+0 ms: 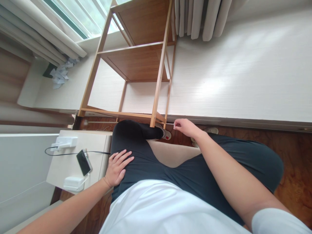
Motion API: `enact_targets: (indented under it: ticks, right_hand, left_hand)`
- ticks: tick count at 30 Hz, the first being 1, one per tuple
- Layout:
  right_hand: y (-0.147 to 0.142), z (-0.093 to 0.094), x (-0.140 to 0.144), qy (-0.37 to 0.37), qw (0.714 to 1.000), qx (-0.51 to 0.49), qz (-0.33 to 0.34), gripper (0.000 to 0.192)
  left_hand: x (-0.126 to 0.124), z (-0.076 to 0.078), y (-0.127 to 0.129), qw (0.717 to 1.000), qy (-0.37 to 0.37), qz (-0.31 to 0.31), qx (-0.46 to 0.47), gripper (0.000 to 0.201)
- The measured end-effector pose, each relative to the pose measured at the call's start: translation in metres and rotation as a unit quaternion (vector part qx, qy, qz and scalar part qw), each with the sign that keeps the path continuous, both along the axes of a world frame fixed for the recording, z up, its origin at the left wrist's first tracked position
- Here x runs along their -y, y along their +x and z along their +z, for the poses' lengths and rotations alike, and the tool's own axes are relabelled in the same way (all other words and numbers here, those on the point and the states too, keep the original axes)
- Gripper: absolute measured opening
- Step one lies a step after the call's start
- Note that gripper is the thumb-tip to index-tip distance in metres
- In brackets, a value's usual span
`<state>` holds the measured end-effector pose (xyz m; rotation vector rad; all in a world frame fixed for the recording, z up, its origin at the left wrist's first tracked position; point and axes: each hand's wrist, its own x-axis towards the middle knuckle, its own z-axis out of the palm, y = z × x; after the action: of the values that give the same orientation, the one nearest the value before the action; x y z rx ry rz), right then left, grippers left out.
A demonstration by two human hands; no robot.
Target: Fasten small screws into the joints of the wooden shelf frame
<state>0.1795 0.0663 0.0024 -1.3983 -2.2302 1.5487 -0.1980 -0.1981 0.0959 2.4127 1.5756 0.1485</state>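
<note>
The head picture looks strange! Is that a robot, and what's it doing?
No robot here, just a person. Their camera sits on their head, looking forward and down. The left hand rests on the left thigh. The right hand pinches a small thin thing beside the wooden shelf; I can't tell what it is. On the pale side table lie a dark phone-like device, white blocks and a black cable.

Hands: 2, left hand [117, 168], right hand [187, 127]. At right fingertips: 1 thin stick [170, 124]. Ahead of fingers: 1 rack [138, 63], 2 curtains [44, 29] [195, 19]. Left of left fingers: 1 side table [96, 143], 1 phone [84, 162].
</note>
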Motion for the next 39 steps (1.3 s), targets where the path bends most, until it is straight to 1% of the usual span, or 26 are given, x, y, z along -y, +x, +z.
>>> enact_targets:
  ticks: [1,4,6,11,15,22,32,35,39]
  right_hand:
    - [0.0003,-0.0002,0.0004,-0.003,1.0,-0.005,-0.004,0.005]
    - [0.0009,0.0,0.0014,-0.016,0.999,-0.035,-0.015,0.018]
    - [0.0008,0.0007,0.0018,-0.015,0.999,-0.051,-0.014,0.022]
    - [0.0004,0.0037,0.0018,-0.009,0.999,-0.052,-0.004,0.017]
    - [0.0002,0.0045,0.002,-0.013,0.999,-0.052,-0.002,0.02]
    - [-0.0005,0.003,0.002,-0.01,0.999,-0.048,0.009,0.022]
    - [-0.0008,0.004,0.0012,0.024,0.999,-0.006,0.024,0.018]
    - [-0.0011,0.0041,0.0008,0.025,0.999,-0.001,0.027,0.016]
    - [-0.0013,0.0057,0.0,0.021,0.999,-0.003,0.035,0.013]
  left_hand:
    - [0.0,-0.0001,-0.0002,1.0,-0.001,0.0,0.0,0.055]
    - [0.0,-0.0009,-0.0021,1.0,-0.006,0.002,-0.005,0.055]
    - [0.0,-0.0018,-0.0041,1.0,-0.004,-0.008,-0.006,0.055]
    - [-0.0009,-0.0033,-0.0074,1.0,0.001,-0.022,-0.007,0.057]
    - [-0.0011,-0.0028,-0.0069,1.0,0.006,-0.029,-0.01,0.056]
    - [0.0007,-0.0011,-0.0013,1.0,-0.005,0.004,0.0,0.055]
    - [0.0007,-0.001,-0.0005,1.0,-0.008,0.006,0.001,0.055]
    - [0.0001,-0.0004,-0.0003,1.0,-0.005,0.002,0.004,0.055]
    - [0.0004,-0.0003,-0.0003,1.0,-0.017,0.011,-0.004,0.055]
